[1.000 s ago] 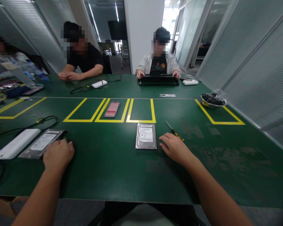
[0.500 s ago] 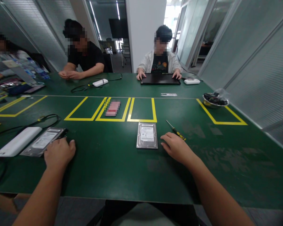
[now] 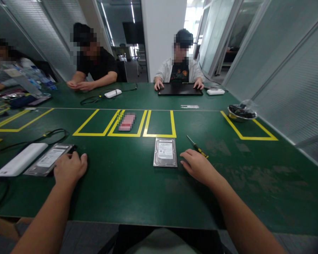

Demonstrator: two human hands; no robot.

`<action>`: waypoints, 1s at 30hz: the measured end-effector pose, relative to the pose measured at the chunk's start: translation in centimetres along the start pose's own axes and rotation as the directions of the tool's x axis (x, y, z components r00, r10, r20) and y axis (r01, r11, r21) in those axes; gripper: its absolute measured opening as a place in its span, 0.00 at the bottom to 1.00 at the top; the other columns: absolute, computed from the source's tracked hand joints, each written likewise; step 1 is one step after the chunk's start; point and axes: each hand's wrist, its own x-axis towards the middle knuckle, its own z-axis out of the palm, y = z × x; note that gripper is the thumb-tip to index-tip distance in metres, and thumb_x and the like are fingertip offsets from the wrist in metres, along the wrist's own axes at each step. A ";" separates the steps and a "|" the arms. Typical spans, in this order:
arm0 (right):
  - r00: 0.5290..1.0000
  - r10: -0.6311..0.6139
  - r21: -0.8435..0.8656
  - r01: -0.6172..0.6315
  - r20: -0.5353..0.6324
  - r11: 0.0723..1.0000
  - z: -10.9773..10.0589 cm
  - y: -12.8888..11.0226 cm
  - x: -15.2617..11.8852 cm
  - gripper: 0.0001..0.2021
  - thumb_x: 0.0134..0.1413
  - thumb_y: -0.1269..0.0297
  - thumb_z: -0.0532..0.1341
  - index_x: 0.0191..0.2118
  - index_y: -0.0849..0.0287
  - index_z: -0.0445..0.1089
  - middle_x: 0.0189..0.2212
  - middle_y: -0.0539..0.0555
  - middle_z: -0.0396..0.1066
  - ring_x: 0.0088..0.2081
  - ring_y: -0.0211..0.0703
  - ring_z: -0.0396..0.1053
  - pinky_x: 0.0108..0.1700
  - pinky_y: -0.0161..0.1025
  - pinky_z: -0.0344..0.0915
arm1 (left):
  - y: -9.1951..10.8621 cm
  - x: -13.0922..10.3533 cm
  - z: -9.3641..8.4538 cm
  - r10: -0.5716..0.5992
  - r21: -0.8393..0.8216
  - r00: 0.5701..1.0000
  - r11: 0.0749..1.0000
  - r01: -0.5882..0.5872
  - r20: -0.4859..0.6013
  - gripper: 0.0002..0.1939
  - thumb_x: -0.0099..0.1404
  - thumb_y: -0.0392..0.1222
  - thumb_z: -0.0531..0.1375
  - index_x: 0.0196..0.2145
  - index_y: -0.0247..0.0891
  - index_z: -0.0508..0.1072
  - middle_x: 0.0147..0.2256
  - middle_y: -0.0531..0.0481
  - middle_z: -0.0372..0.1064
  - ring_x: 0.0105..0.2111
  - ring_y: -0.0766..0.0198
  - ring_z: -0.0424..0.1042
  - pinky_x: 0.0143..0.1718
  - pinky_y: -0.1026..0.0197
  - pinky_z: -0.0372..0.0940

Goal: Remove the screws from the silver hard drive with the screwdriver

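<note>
On the green table, a silver hard drive (image 3: 165, 152) with a white label lies flat in front of me. My right hand (image 3: 198, 165) rests just to its right, apart from it, holding nothing, with loosely bent fingers spread. Close behind those fingers lies a yellow-and-black screwdriver (image 3: 200, 151), its shaft pointing away to the left. My left hand (image 3: 70, 167) is open, thumb apart, at the right edge of a second hard drive (image 3: 49, 157), part of which it hides. Whether the fingers touch that drive I cannot tell.
A white power strip (image 3: 21, 159) with a black cable lies at the left. Yellow tape (image 3: 159, 135) marks boxes across the table, one around a blurred pink item (image 3: 127, 122). A metal bowl (image 3: 242, 113) of dark items stands right. Several people sit opposite, one holding a black panel (image 3: 180, 89).
My left hand has shifted slightly right, uncovering a little more of the second hard drive. My right hand, the near hard drive and the screwdriver have stayed put.
</note>
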 end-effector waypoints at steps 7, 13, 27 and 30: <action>1.000 -0.001 -0.010 0.002 0.010 1.000 -0.2 -0.1 0.0 0.10 0.62 0.69 0.56 0.47 0.62 0.70 0.41 0.59 0.70 0.43 0.48 0.70 0.47 0.44 0.67 | -0.3 0.0 0.6 -0.023 -0.018 1.000 1.000 0.023 0.012 0.34 0.70 0.57 0.39 0.52 0.25 0.69 0.53 0.25 0.61 0.53 0.34 0.61 0.47 0.45 0.61; 1.000 0.003 0.000 -0.003 0.013 1.000 -0.3 -0.2 -0.1 0.10 0.62 0.69 0.57 0.47 0.62 0.70 0.41 0.59 0.70 0.43 0.48 0.70 0.47 0.44 0.67 | -0.7 0.7 1.3 -0.001 -0.023 1.000 1.000 0.001 0.007 0.35 0.70 0.57 0.40 0.53 0.23 0.69 0.53 0.23 0.61 0.53 0.35 0.61 0.48 0.44 0.60; 1.000 -0.006 0.011 0.006 0.003 1.000 -0.2 0.0 -0.1 0.10 0.62 0.69 0.57 0.47 0.61 0.70 0.41 0.59 0.70 0.43 0.47 0.70 0.48 0.44 0.67 | -0.2 0.0 -0.7 -0.162 -0.096 0.986 0.982 0.164 0.028 0.26 0.66 0.56 0.49 0.51 0.40 0.75 0.50 0.35 0.70 0.46 0.39 0.66 0.37 0.50 0.64; 1.000 -0.002 0.014 0.002 0.007 1.000 -0.3 -0.1 -0.1 0.10 0.62 0.68 0.57 0.47 0.61 0.70 0.41 0.59 0.70 0.43 0.48 0.70 0.48 0.44 0.67 | -0.3 0.4 -1.0 -0.209 -0.111 0.974 0.970 0.218 0.090 0.27 0.66 0.57 0.48 0.50 0.40 0.75 0.49 0.34 0.71 0.45 0.38 0.67 0.37 0.49 0.64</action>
